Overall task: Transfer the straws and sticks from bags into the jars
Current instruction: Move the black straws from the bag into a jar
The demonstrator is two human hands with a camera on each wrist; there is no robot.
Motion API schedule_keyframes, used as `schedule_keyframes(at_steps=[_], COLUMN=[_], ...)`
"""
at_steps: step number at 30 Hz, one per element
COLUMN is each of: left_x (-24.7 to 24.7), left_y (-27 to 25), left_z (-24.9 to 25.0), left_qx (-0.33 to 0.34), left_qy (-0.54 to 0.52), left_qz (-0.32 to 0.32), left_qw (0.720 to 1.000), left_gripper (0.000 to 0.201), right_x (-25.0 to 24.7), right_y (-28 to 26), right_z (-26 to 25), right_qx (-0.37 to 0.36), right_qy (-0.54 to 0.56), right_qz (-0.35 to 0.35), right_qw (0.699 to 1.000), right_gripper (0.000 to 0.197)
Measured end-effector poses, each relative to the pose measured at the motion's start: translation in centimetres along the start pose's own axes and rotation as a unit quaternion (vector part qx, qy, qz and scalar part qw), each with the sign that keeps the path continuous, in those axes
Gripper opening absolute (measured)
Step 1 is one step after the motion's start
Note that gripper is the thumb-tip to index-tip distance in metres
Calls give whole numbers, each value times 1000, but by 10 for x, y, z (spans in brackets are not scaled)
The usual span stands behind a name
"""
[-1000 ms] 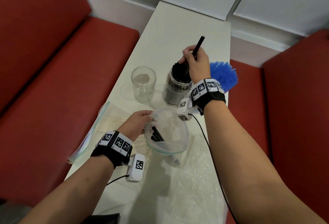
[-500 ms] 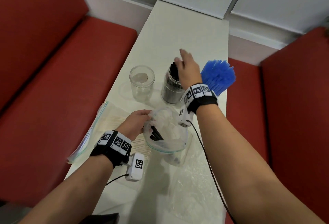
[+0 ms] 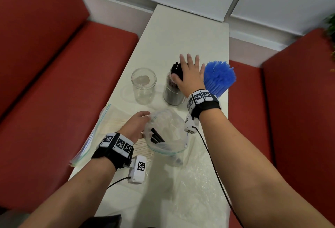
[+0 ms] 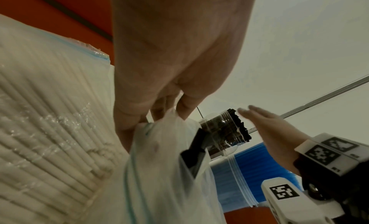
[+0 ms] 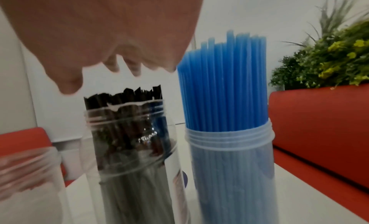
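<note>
The black straws (image 3: pixel 175 75) stand in the middle jar (image 3: pixel 172 95) on the desk (image 3: pixel 181 33), a few more left in the bag (image 3: pixel 166 135). The right hand (image 3: pixel 190 77) lies flat and open over their tops, apparently tamping them level; next it must reach into the bag. The left hand (image 3: pixel 137 124) pinches the bag's rim open. A second ago the right hand held one straw above the jar.
</note>
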State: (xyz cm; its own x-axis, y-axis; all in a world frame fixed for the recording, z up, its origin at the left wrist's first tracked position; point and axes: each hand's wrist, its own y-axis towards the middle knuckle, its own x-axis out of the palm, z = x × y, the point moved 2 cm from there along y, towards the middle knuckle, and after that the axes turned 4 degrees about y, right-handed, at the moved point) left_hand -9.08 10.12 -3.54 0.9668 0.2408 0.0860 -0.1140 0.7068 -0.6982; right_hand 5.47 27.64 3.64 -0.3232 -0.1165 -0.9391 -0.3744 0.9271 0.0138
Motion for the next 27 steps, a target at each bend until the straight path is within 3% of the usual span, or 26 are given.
schedule_keyframes(at_steps=[2,4,5,7,9,10,12,15,19,24,27], left_x=[0,1,0,2,4,6,8,8,11,12,8], left_y=[0,-2,-4,-10,-14,-14,-15,-18,-24,-30,-33], left_z=[-2,-3,-5,-10,-17,-19,-21,-23,-23,-19,-14], left_qx=[13,26,23,3,-9,-6,6,15,15,19,28], left_qy=[-15,2,14,39,58,61,61,37,-32,-18,3], left_qz=[-9,-31,-47,-87,-99,-92,-61,-16,-11,-31,-28], left_qw=[1000,999,999,995,993,994,996,999,999,999,999], left_gripper=[38,42,44,43,38,35,33,34,34,33,31], right_x=[-13,-18,-15,3,30,41,59,74,87,97,94], right_y=[-10,-27,-39,-63,-91,-105,-128,-152,-168,-175,-175], right_z=[-5,-9,-12,-16,-17,-16,-12,-2,1,-5,-6], right_qx=[-37,-34,-5,45,80,90,94,109,109,105,102], right_qy=[120,280,332,362,286,241,190,182,189,233,250], right_qz=[83,103,66,-85,-254,-308,-345,-368,-376,-264,-264], right_qw=[989,954,941,927,920,916,914,905,901,930,926], right_gripper=[56,40,33,26,21,22,28,43,57,20,11])
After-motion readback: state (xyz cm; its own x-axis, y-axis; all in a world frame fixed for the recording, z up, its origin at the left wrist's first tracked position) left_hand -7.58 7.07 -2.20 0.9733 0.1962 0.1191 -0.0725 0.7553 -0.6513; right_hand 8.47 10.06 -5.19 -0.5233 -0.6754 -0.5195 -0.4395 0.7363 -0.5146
